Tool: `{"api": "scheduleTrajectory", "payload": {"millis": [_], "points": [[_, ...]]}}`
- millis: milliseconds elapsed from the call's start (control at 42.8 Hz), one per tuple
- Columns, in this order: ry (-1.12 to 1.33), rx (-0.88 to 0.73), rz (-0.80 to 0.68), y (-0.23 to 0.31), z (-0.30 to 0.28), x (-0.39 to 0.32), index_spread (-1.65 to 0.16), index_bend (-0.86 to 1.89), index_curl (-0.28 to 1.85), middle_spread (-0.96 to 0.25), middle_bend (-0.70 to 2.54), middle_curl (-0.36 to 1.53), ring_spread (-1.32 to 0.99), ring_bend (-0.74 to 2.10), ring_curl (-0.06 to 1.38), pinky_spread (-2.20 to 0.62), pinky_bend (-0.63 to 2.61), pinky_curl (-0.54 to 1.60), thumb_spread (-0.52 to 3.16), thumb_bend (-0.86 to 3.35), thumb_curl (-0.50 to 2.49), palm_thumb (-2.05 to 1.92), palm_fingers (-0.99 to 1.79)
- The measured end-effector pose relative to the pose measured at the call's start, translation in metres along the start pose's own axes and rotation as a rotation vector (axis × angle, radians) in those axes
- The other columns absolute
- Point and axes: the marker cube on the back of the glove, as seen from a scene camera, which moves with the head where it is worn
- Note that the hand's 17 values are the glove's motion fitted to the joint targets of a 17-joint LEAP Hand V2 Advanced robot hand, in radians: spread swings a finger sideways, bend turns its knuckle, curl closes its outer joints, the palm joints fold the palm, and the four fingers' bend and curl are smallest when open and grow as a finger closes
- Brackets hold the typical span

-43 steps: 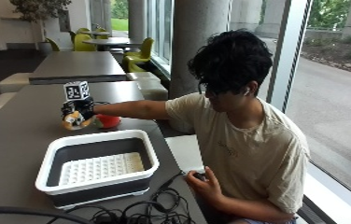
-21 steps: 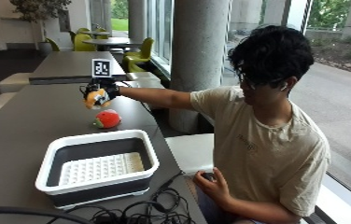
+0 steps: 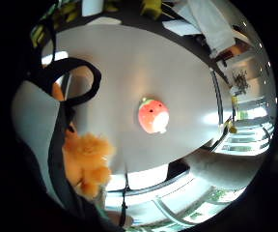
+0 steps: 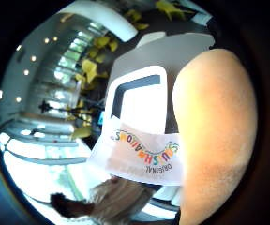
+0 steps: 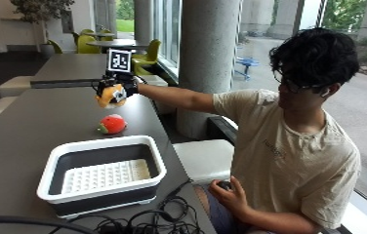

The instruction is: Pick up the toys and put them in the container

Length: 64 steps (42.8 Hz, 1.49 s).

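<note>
My gloved right hand (image 5: 124, 87) is raised well above the grey table (image 5: 34, 122) and grips an orange plush toy (image 5: 111, 96). That toy's fuzzy orange fur (image 3: 86, 162) and its white printed tag (image 4: 139, 157) fill the palm views. A red strawberry plush (image 5: 112, 124) lies on the table below the hand, seen too in the little finger side palm view as a red toy (image 3: 153, 115) on bare tabletop. The white and dark container (image 5: 102, 173) stands nearer the person, with nothing in it; it also shows past the tag as a white-rimmed tub (image 4: 137, 101).
Black cables (image 5: 138, 222) lie coiled at the table's near edge beside the container. The person's bare left hand (image 5: 232, 195) rests by their lap. A concrete pillar (image 5: 209, 58) stands behind the table's right edge. Further tables and yellow chairs (image 5: 92, 44) stand beyond.
The hand gripped the orange plush on the table beside the strawberry, then lifted it clear. It now hangs in the air above the strawberry toy, which has stayed put.
</note>
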Motion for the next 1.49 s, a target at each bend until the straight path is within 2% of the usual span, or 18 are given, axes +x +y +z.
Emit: {"api": "scheduleTrajectory", "payload": {"millis": [117,234,397,444,537,654,911,1028,1121,1285,1495], "points": [[-0.007,-0.010,0.077,0.001,0.002,-0.040,-0.39,0.53,0.44,-0.38,0.61,0.61,-0.59,0.99,0.67,-0.41,1.14,0.49,0.68,0.17,0.87,0.75,0.70],[-0.035,-0.019,-0.167,-0.015,0.008,-0.088,-0.39,0.55,0.49,-0.39,0.63,0.65,-0.60,1.01,0.70,-0.41,1.17,0.50,0.66,0.17,0.90,0.75,0.67],[-0.057,-0.030,-0.300,-0.029,0.019,-0.158,-0.40,0.56,0.55,-0.40,0.64,0.71,-0.61,1.04,0.73,-0.41,1.20,0.52,0.65,0.16,0.94,0.75,0.62],[-0.051,-0.035,-0.312,-0.033,0.023,-0.176,-0.40,0.56,0.57,-0.40,0.64,0.72,-0.61,1.04,0.74,-0.41,1.22,0.52,0.65,0.16,0.95,0.75,0.60],[-0.042,-0.061,-0.182,-0.032,0.033,-0.197,-0.40,0.56,0.60,-0.40,0.63,0.76,-0.61,1.06,0.75,-0.41,1.24,0.53,0.64,0.15,0.97,0.75,0.57],[-0.042,-0.098,-0.339,-0.039,0.047,-0.221,-0.40,0.56,0.65,-0.41,0.64,0.79,-0.61,1.07,0.76,-0.40,1.26,0.53,0.65,0.14,0.98,0.74,0.54],[-0.020,-0.258,-0.346,-0.035,0.065,-0.230,-0.39,0.41,0.72,-0.39,0.60,0.85,-0.59,1.08,0.79,-0.40,1.33,0.54,0.70,0.08,0.99,0.69,0.35],[0.017,-0.322,-0.327,-0.030,0.068,-0.218,-0.36,0.28,0.71,-0.35,0.59,0.85,-0.53,1.03,0.78,-0.33,1.27,0.52,0.93,-0.01,0.92,0.50,0.17],[0.021,-0.303,-0.346,-0.028,0.065,-0.210,-0.33,0.18,0.66,-0.25,0.37,0.77,-0.38,0.76,0.72,-0.22,1.33,0.53,1.06,-0.05,0.82,0.39,-0.28],[0.003,-0.233,-0.379,-0.024,0.051,-0.207,-0.31,0.11,0.54,-0.13,0.17,0.66,-0.23,0.48,0.62,-0.12,1.29,0.47,1.19,-0.06,0.67,0.20,-0.28],[0.024,-0.187,-0.368,-0.018,0.037,-0.193,-0.30,0.13,0.47,-0.06,0.14,0.57,-0.13,0.34,0.55,-0.07,1.17,0.42,1.27,-0.03,0.56,0.12,-0.17]]}}
